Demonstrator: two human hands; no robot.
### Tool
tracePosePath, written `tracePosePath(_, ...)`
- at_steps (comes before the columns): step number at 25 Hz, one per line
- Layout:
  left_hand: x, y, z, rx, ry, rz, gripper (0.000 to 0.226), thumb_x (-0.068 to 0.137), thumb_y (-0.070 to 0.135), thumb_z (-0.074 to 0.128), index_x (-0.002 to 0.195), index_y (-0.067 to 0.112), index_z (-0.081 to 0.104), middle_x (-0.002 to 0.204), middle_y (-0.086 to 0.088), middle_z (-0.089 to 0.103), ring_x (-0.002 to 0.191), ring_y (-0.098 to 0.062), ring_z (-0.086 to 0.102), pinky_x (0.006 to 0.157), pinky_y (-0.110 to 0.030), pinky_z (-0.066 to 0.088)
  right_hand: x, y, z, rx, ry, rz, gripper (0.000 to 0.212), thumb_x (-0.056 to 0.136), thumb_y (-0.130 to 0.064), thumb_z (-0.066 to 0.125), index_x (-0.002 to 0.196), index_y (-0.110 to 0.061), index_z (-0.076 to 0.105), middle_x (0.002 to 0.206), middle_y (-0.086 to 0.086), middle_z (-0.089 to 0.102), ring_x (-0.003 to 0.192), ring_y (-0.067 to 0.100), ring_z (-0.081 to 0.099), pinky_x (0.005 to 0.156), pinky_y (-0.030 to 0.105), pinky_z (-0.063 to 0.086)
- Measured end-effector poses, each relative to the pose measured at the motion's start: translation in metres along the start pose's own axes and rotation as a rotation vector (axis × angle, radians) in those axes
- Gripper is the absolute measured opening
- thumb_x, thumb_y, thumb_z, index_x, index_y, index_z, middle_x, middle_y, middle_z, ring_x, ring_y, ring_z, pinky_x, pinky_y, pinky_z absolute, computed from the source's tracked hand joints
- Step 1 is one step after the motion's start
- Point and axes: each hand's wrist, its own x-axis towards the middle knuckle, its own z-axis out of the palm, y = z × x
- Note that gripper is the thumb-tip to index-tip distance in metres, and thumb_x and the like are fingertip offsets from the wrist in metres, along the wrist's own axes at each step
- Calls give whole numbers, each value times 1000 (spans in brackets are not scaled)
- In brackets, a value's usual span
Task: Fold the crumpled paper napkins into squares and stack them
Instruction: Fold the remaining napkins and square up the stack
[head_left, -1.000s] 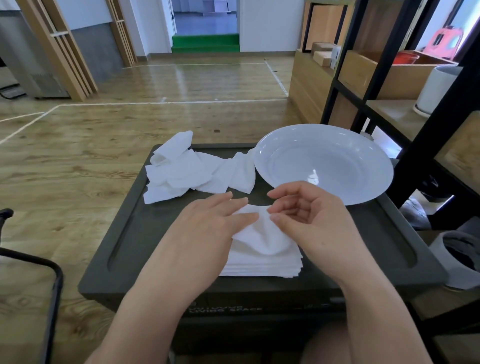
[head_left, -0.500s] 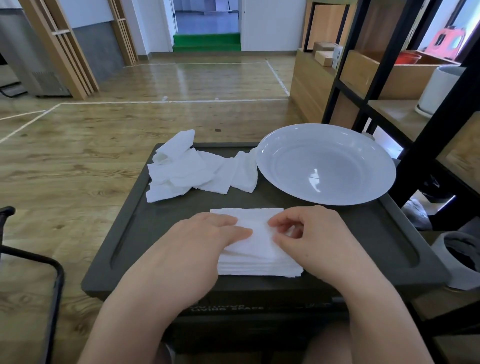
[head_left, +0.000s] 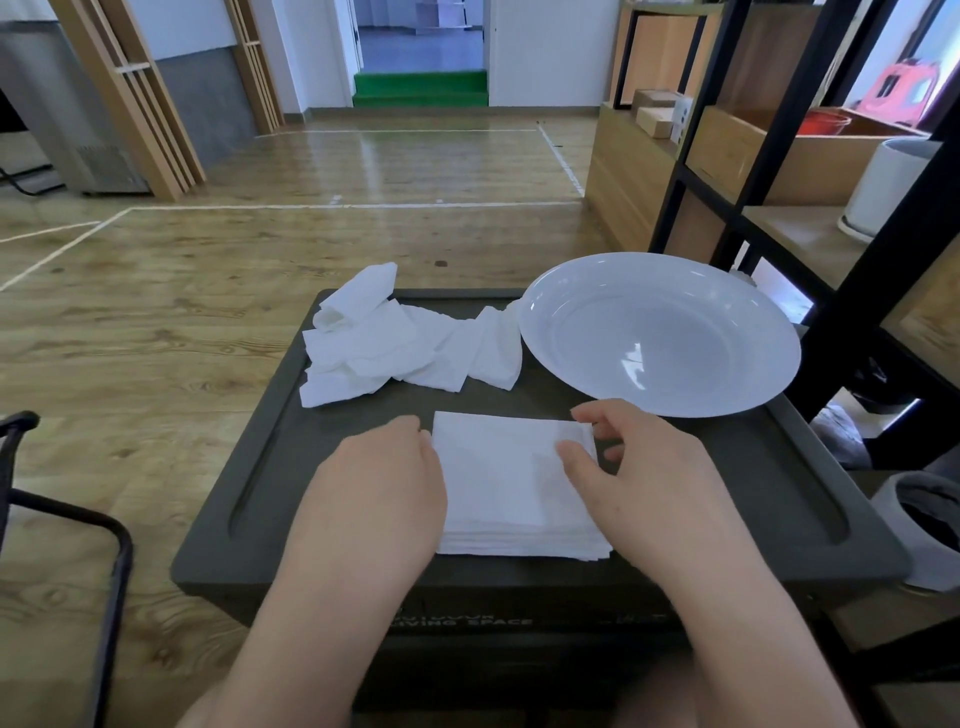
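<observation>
A stack of folded white napkins (head_left: 511, 499) lies square on the near middle of the dark tray (head_left: 737, 499). My left hand (head_left: 379, 488) is knuckles up at the stack's left edge, its fingertips touching that edge. At the stack's right edge is my right hand (head_left: 639, 478), with the thumb on the top napkin and the fingers curled at the far right corner, pinching it. A heap of crumpled white napkins (head_left: 395, 343) sits at the tray's far left.
A large white plate (head_left: 660, 332) fills the tray's far right corner, close to my right hand. Black shelving (head_left: 852, 291) stands to the right, with a white bin (head_left: 930, 525) below it. A black chair frame (head_left: 62, 514) is on the left. Wooden floor lies beyond.
The raised napkin was lowered and laid flat on the stack. My hands then slid apart from the middle to the stack's left and right edges.
</observation>
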Motion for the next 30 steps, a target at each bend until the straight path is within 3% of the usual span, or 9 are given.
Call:
tracePosePath(2,-2,4,5,33,-41,14,32,101,24,28,72,17,39,70,4,49,69,-15,49,47,-21,23,1,3,0,-15,-34,36,39,92,-37,52,130,-33,48,105,-11,62,95,9,58,75,24,44)
tracePosePath(7,-2,11,16,78,-47,54,31,101,20,30,70,19,34,70,6,44,73,-16,49,53,-26,26,0,7,2,-41,-80,31,49,93,-33,50,140,-31,37,95,-8,62,89,12,59,76,28,46)
tracePosePath(10,0,5,15,28,81,121,24,101,29,32,116,24,50,108,6,57,104,-14,54,68,-18,28,-1,5,3,-61,15,-26,46,90,-31,56,134,-34,44,101,-11,59,96,9,56,76,20,39)
tracePosePath(12,3,-1,14,-55,110,312,42,97,28,43,139,30,40,130,14,48,113,-1,46,78,-10,27,-1,3,2,-51,66,-128,35,87,-27,60,120,-38,55,102,-19,54,95,2,52,72,11,35)
tracePosePath(14,7,-7,14,-189,-22,464,46,91,29,55,135,37,45,121,29,39,102,12,43,80,-5,33,1,1,2,-54,9,-201,28,86,-28,61,110,-40,58,100,-22,49,93,-1,48,69,8,33)
tracePosePath(18,19,-22,22,-343,-363,356,47,82,42,66,125,48,48,113,33,40,97,23,41,73,-4,37,3,7,8,-93,-231,-187,31,90,-34,58,120,-37,51,115,-19,41,109,2,40,81,17,34)
tracePosePath(25,26,-27,25,-423,-382,348,42,75,43,72,113,51,55,108,29,49,93,20,46,75,-9,42,7,11,10,-23,-304,-147,27,91,-33,57,114,-41,45,115,-24,36,108,-2,35,81,15,30)
tracePosePath(27,34,-35,20,-475,-307,314,30,77,40,71,104,49,61,100,25,57,90,12,54,76,-13,46,7,12,6,61,-267,-127,23,86,-32,64,102,-44,52,106,-27,46,98,-10,44,72,7,35)
tracePosePath(30,54,-60,22,-207,118,164,26,86,32,64,111,35,60,111,17,54,103,-1,51,80,-17,37,8,15,-1,183,-110,-63,17,80,-27,69,87,-42,63,83,-23,62,80,-13,53,59,5,39)
